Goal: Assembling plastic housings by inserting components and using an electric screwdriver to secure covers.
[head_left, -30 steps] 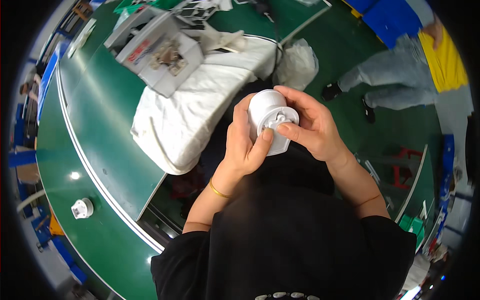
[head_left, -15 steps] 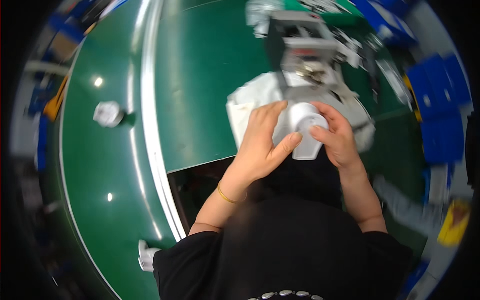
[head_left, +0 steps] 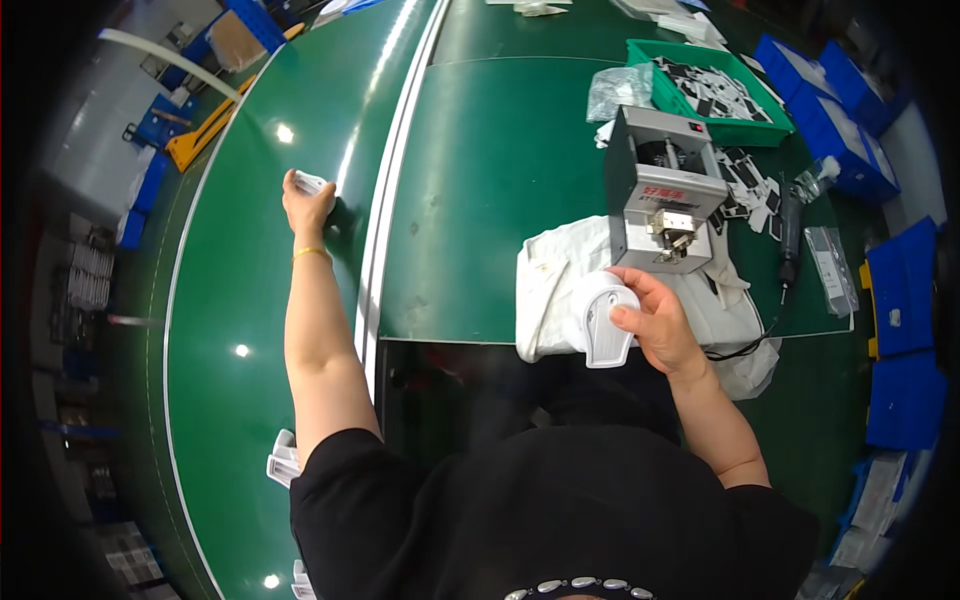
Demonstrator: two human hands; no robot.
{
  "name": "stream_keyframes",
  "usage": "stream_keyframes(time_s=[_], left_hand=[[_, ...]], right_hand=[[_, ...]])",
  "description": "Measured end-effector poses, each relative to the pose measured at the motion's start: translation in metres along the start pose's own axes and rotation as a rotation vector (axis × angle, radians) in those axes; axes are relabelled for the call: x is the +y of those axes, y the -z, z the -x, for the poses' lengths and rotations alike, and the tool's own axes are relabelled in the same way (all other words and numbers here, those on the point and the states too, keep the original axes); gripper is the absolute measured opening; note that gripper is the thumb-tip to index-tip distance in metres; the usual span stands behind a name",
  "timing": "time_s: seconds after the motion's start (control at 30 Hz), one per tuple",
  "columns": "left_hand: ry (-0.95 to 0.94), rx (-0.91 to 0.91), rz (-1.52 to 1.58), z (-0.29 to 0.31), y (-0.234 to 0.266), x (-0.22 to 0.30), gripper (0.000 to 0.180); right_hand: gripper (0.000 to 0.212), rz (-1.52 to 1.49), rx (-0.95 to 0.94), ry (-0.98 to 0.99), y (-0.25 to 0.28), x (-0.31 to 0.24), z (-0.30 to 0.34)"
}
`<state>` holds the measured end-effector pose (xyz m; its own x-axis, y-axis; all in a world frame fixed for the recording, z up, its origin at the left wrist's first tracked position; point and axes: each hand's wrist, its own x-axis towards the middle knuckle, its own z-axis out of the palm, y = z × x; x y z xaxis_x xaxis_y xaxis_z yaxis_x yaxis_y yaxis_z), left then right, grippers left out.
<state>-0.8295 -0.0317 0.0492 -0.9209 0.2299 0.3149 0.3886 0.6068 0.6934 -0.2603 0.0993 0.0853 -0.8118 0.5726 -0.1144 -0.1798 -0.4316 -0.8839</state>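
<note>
Sleeve cloth (head_left: 335,480) partly hides 2 white pieces (head_left: 283,462) on the green table (head_left: 225,400). The right hand (head_left: 658,322) pinches a smooth white plastic part (head_left: 606,335), rounded above, tapering below, before crumpled white fabric (head_left: 550,285) under a boxy grey metal machine (head_left: 632,190). Farther out, the left hand (head_left: 308,207) is wrapped around a second part (head_left: 311,182), mostly covered; whether it touches the table is unclear.

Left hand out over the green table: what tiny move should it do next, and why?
Perhaps the left hand should draw the far white part gently inward: it curls around that part far out over the green table, while the right hand holds the near white part in front of the body.
</note>
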Motion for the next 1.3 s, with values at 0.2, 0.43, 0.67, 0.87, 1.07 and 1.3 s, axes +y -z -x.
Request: stream_keyframes(time_s=[0.2, 0.43, 0.67, 0.87, 1.07, 1.3], left_hand=[[-0.756, -0.378, 0.386, 0.143, -0.073, 0.184, 0.082], [-0.641, -0.565, 0.244, 0.230, -0.095, 0.235, 0.105], [-0.649, 0.126, -0.471, 0.223, 0.124, 0.085, 0.076], [0.538, 0.136, -0.762, 0.307, 0.312, -0.089, 0.081], [0.212, 0.127, -0.077, 0.287, 0.240, -0.060, 0.053], [-0.244, -0.119, 0.366, 0.252, 0.045, 0.146, 0.060]], right_hand=[[0.054, -0.062, 0.023, -0.001, 0.011, -0.002, 0.004], [0.052, -0.022, -0.036, -0.011, 0.011, 0.003, 0.004], [0.054, -0.022, 0.006, 0.030, 0.016, 0.000, 0.006], [0.054, -0.046, -0.066, 0.024, 0.016, 0.000, 0.003], [0.052, -0.033, -0.011, 0.041, 0.020, 0.001, 0.009], [0.051, 0.017, 0.077, 0.065, 0.021, -0.007, 0.029]])
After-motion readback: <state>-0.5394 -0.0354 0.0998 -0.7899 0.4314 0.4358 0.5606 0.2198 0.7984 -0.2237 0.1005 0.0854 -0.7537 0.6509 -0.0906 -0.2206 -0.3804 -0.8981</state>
